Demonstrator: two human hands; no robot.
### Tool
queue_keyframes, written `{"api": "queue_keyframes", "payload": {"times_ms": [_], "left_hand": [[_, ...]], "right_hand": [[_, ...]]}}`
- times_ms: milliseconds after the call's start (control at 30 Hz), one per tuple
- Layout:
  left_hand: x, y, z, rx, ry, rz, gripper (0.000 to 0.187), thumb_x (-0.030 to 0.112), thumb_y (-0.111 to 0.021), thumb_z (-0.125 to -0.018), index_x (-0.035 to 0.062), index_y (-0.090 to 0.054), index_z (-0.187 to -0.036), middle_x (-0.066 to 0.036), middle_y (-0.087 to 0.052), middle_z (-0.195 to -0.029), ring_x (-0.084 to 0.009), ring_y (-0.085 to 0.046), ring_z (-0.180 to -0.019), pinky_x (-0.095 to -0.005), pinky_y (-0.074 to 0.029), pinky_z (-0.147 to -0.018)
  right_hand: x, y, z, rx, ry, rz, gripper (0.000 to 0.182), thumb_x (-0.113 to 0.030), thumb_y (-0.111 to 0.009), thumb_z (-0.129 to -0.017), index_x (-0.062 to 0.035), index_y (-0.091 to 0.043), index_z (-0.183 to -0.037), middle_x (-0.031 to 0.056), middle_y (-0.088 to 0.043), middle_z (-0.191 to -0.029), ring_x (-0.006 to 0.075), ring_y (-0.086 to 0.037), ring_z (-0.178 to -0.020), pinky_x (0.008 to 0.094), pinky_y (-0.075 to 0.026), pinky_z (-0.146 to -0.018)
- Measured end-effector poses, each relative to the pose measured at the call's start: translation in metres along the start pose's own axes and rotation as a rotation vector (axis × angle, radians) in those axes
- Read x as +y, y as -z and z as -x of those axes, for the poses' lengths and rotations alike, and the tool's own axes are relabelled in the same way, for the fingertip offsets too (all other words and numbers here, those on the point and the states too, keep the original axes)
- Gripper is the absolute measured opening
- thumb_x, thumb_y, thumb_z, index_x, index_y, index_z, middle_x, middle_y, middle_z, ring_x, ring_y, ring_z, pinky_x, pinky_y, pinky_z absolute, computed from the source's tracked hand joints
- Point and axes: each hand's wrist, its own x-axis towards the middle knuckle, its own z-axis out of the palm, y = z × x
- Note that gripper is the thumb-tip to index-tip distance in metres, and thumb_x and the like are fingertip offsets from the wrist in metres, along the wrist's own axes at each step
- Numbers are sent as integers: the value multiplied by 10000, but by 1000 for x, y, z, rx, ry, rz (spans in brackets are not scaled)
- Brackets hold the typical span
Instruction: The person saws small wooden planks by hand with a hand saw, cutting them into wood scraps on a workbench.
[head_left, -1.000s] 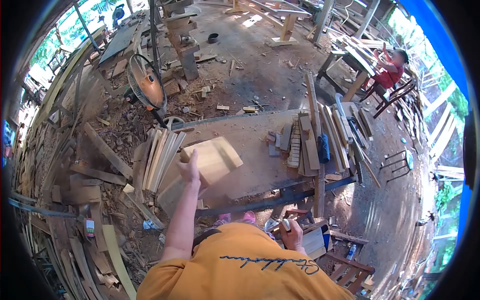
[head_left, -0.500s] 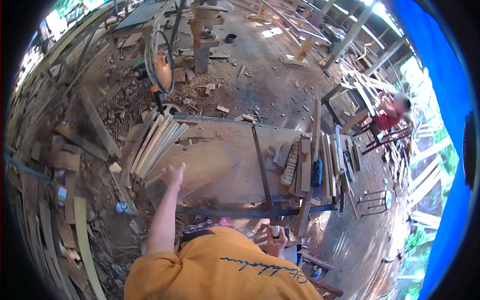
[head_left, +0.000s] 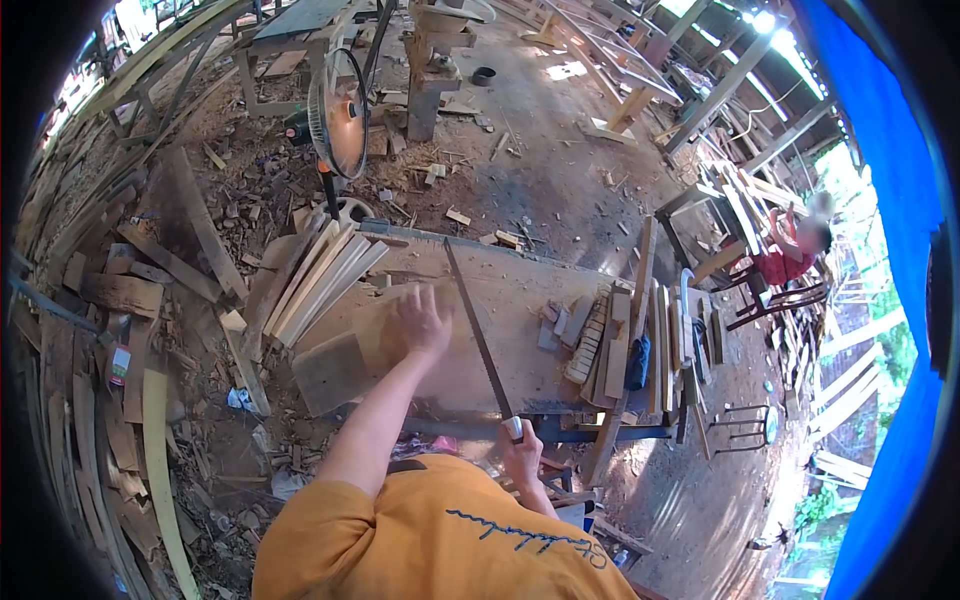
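Observation:
My right hand (head_left: 522,455) is wrapped around the handle of a handsaw (head_left: 482,345). Its long dark blade points away from me, over the workbench (head_left: 530,290). Left of the blade, my left hand (head_left: 425,325) is open with its fingers spread, slightly blurred, close over the bench top. A flat wooden board (head_left: 335,375) lies at the bench's near left corner, close to my left forearm.
Long wood strips (head_left: 325,280) lean at the bench's left end. Offcuts and strips (head_left: 615,340) are piled on its right end. A standing fan (head_left: 340,125) is beyond the strips. One person (head_left: 780,262) sits far right, near a small stool (head_left: 768,425).
My left hand has moved right across the bench, toward the saw. The saw and my right hand have shifted left and a little forward, and the view has tilted slightly.

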Motion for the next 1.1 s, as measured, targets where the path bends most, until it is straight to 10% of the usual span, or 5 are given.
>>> {"api": "queue_keyframes", "payload": {"times_ms": [100,300,1100], "left_hand": [[1,-20,-16,89,-80,-102,626,547,-549,-885,140,-500,-1358,-122,-467,-1419,-339,-390,-1319,-554,-229,-1105],[4,-23,-23,82,-35,-207,353,418,-440,-969,167,-605,-1156,-110,-605,-1048,-299,-516,-1107,-519,-297,-1048],[16,-21,-26,19,-30,-298,388,467,-476,-929,136,-626,-1068,-157,-605,-1035,-317,-498,-1099,-510,-262,-1023]], "right_hand": [[-3,2,-7,14,21,-65,189,-198,-711,-864,-53,-602,-916,120,-610,-694,235,-545,-581,356,-463,-592],[-4,4,-9,-49,64,-32,222,-219,-716,-870,-51,-582,-924,167,-619,-755,374,-618,-701,425,-474,-616],[-30,-8,-42,-109,97,115,258,-250,-687,-882,-49,-539,-947,163,-577,-820,391,-612,-735,467,-501,-593]]}}
